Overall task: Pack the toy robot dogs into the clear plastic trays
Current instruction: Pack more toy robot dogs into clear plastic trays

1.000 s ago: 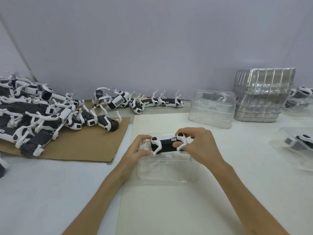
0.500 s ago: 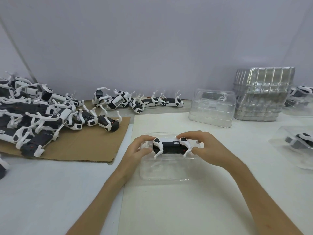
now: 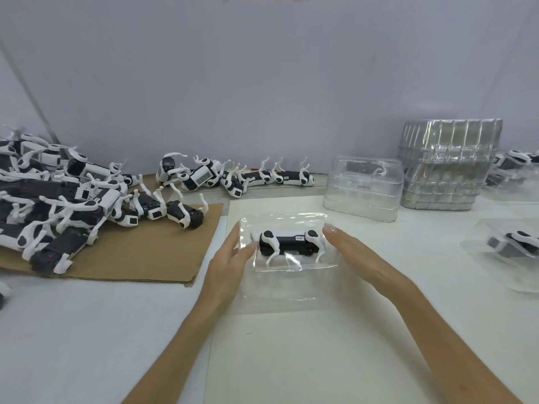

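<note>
**While both hands lie open, one toy dog sits in its tray**

With fingers straight and holding nothing, the left hand [image 3: 230,258] and the right hand [image 3: 358,255] flank a toy dog [image 3: 288,243], one at each end of it. The left fingertips lie at the left rim of the clear tray [image 3: 291,290]. The right fingertips are just beside the dog's right end, and whether they touch it cannot be told. The dog, black-bodied with white legs, lies lengthwise in the far half of the tray, its legs pointing toward the person.

The tray rests on a white sheet [image 3: 306,360] on the table [image 3: 73,330]. To the left, a heap of dogs [image 3: 58,205] covers a piece of cardboard [image 3: 140,258]. A row of dogs [image 3: 233,179] lies along the wall. To the right stand a clear box [image 3: 364,191] and a stack of trays [image 3: 446,167]. Nearer, at the right edge, is a packed tray [image 3: 507,249].
</note>
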